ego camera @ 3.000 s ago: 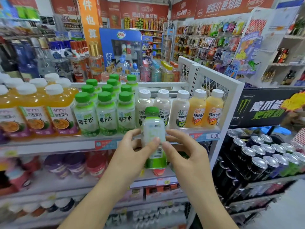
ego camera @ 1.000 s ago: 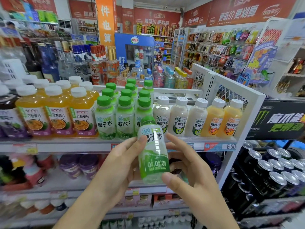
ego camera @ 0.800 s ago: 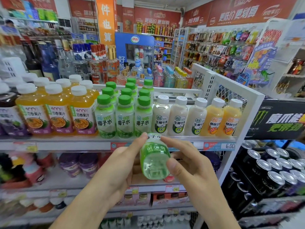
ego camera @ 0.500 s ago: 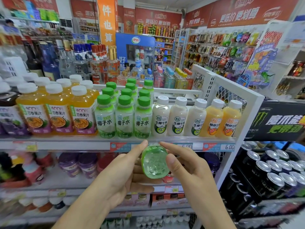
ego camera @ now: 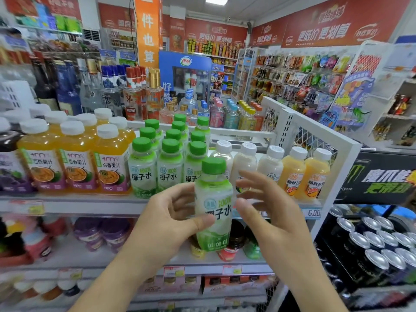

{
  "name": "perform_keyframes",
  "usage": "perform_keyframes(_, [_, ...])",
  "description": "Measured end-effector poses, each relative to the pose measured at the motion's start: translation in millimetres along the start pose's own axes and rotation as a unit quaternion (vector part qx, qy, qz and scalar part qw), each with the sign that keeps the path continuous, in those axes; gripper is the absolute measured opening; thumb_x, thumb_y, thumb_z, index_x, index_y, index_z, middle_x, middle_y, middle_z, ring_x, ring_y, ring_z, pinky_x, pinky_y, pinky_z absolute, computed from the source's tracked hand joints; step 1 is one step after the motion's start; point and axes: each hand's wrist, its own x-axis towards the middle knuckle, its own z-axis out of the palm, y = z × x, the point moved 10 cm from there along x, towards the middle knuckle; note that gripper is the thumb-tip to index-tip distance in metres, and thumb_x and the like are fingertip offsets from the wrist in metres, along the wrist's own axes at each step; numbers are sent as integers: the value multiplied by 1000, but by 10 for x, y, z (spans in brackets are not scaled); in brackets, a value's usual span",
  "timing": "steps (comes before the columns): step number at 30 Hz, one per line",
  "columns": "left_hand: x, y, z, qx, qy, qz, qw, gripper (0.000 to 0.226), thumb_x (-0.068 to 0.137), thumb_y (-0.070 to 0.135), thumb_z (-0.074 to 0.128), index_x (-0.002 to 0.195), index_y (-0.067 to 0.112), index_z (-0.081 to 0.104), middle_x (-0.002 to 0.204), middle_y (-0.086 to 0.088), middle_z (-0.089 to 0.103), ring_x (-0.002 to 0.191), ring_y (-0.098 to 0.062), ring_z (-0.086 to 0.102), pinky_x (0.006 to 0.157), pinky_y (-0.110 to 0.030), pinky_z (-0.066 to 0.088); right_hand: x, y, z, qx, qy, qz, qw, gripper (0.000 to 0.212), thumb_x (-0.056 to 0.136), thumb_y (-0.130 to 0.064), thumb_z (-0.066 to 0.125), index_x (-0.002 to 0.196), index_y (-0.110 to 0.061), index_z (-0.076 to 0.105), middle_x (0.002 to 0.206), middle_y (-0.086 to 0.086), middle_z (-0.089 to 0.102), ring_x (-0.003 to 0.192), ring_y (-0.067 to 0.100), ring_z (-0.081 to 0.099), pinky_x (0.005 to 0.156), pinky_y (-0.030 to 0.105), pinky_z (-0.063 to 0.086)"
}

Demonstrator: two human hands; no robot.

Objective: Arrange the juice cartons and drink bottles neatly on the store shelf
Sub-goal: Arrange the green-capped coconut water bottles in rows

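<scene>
One coconut water bottle stands upright in the left hand, thumb across its label; the right hand hovers beside, fingers spread

Black cans fill the rack at my right, snack packets hang beyond, red banners line the wall
</scene>
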Motion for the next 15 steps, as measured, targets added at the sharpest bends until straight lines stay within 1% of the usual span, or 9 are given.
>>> perform_keyframes(2, [25, 135, -2, 63, -9, 29, 998, 62, 74, 13, 92, 129, 29, 70, 122, 10, 78, 117, -12, 72, 102, -37, 55, 188, -188, 16, -30, -17, -38, 999, 51, 97, -33, 71, 145, -44, 58, 130, -15, 68, 106, 17, 67, 87, 37, 56])
perform_keyframes(4, [62, 264, -12, 97, -11, 47, 994, 65, 75, 11, 92, 131, 35, 68, 122, 18, 76, 118, -3, 70, 103, -33, 55, 363, -368, 73, -66, -46, -72, 994, 53, 98, -32, 72, 147, -45, 57, 125, -13, 68, 99, 20, 65, 82, 38, 55])
perform_keyframes(5, [92, 327, -21, 103, -12, 57, 993, 66, 75, 11, 92, 131, 36, 67, 122, 19, 75, 118, -2, 69, 103, -33, 55, 446, -442, 93, -78, -54, -85, 992, 49, 98, -31, 73, 144, -44, 61, 119, -10, 70, 95, 20, 63, 79, 40, 55])
perform_keyframes(7, [168, 435, -60, 101, -13, 78, 992, 66, 75, 12, 92, 130, 40, 67, 124, 20, 75, 119, -4, 69, 105, -37, 54, 606, -570, 108, -79, -60, -102, 990, 38, 97, -26, 77, 132, -39, 70, 108, -4, 73, 87, 22, 62, 74, 45, 53])
perform_keyframes(9, [245, 556, -94, 96, -18, 101, 990, 65, 76, 13, 91, 129, 42, 67, 124, 21, 74, 119, -3, 69, 106, -35, 54, 744, -674, 116, -73, -65, -115, 989, 31, 92, -26, 79, 122, -35, 75, 104, -8, 74, 87, 22, 65, 75, 44, 55])
perform_keyframes(10, [281, 615, -111, 99, -23, 112, 989, 64, 77, 16, 91, 130, 43, 66, 126, 23, 73, 120, -1, 68, 106, -32, 54, 809, -728, 114, -73, -62, -125, 988, 31, 89, -24, 78, 119, -33, 75, 104, -11, 74, 89, 20, 67, 77, 42, 56])
perform_keyframes(12, [368, 739, -156, 114, -34, 132, 984, 67, 80, 28, 88, 139, 44, 60, 133, 28, 68, 126, 6, 62, 111, -24, 49, 952, -818, 81, -66, -49, -146, 986, 33, 89, -14, 79, 117, -30, 75, 104, -12, 74, 94, 19, 70, 83, 42, 58])
perform_keyframes(13, [433, 796, -216, 130, -34, 141, 981, 69, 82, 37, 85, 144, 44, 55, 138, 31, 63, 131, 9, 57, 113, -22, 45, 1041, -853, 52, -59, -36, -156, 985, 34, 91, -9, 78, 118, -29, 74, 105, -10, 74, 94, 20, 70, 84, 44, 59])
perform_keyframes(15, [608, 890, -428, 208, -2, 154, 966, 70, 87, 58, 73, 151, 48, 47, 146, 35, 54, 135, 16, 47, 113, -21, 38, 1247, -930, -26, -52, -3, -175, 983, 34, 94, -6, 74, 121, -26, 73, 107, -3, 74, 92, 24, 68, 80, 43, 59])
